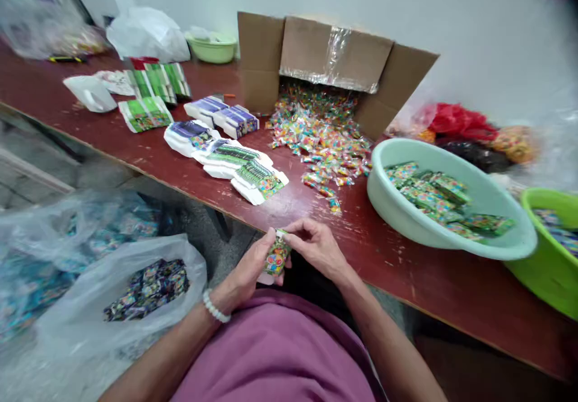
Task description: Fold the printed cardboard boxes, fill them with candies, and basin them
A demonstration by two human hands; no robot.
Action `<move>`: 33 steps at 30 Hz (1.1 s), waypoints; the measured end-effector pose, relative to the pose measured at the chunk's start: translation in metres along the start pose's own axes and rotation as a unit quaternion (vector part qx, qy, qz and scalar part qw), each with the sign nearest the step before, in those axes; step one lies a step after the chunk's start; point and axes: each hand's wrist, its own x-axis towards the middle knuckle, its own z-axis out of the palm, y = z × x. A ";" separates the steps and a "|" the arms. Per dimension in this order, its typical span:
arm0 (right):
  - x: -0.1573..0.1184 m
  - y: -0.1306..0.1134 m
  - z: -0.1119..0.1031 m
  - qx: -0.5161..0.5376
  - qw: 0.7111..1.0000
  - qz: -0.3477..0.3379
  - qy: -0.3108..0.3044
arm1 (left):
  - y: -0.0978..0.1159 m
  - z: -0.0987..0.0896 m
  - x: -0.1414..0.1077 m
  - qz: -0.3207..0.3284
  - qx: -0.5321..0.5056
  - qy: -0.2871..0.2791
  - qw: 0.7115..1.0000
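Note:
In front of my body, just off the table's near edge, my left hand [255,263] grips a small green printed candy box [276,256]. The fingers of my right hand [316,247] pinch at the top end of that box. A white flap shows under its lower end. On the table ahead lie flat, unfolded cartons [235,161] in an overlapping row, some green and some purple. To their right, small wrapped candies [316,140] spill from a cardboard box [334,53] tipped open toward me.
A pale green basin [447,242] of filled green boxes stands right, beside a lime green tub [542,275]. Stacked cartons [156,83] and a white jug [91,94] are at left. Below, a clear plastic bag [180,324] holds dark packets. The red table [135,155] runs across.

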 end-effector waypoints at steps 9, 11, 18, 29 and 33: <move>0.002 0.002 -0.003 0.168 0.985 0.030 -0.035 | 0.000 -0.006 0.001 0.044 0.033 -0.020 0.998; -0.002 0.002 -0.004 0.106 0.994 -0.017 -0.039 | -0.003 -0.006 0.001 0.043 0.012 -0.022 0.999; -0.004 0.010 -0.011 -0.014 0.996 -0.085 0.015 | -0.003 -0.002 0.000 0.031 0.022 -0.045 0.998; -0.003 0.001 -0.021 -0.027 0.994 -0.100 -0.036 | 0.000 -0.011 0.004 0.023 0.058 -0.066 0.996; -0.012 0.007 -0.018 0.023 0.996 -0.064 -0.063 | -0.003 -0.007 0.001 0.021 0.008 -0.043 0.999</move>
